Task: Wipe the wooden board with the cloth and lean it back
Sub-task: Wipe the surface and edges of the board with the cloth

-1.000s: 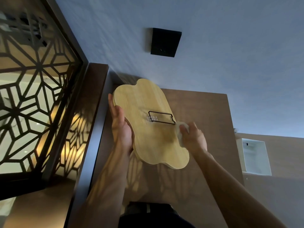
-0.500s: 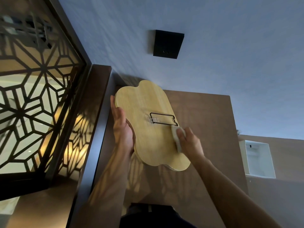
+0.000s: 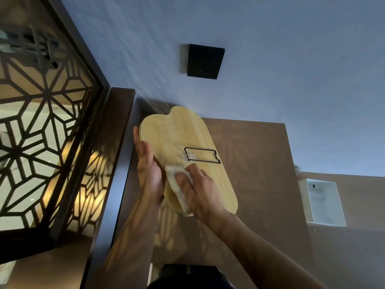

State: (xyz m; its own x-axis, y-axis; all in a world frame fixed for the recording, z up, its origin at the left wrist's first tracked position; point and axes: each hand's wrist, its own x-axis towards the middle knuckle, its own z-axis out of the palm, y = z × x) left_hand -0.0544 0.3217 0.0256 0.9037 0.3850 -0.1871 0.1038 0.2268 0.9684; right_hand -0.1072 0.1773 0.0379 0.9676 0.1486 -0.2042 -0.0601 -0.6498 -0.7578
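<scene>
Right hand presses the cloth flat on the wooden board; left hand cups the board's left edge, fingers extended.
Board is held over the brown counter, its black wire frame facing up, cloth at the near-left end.

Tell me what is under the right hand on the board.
A white cloth lies under the right hand, pressed on the wooden board. The hand covers part of the cloth and the board surface beneath.

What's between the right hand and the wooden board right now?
The white cloth, pressed under the right hand against the wooden board near its lower left edge, per the head view.
</scene>
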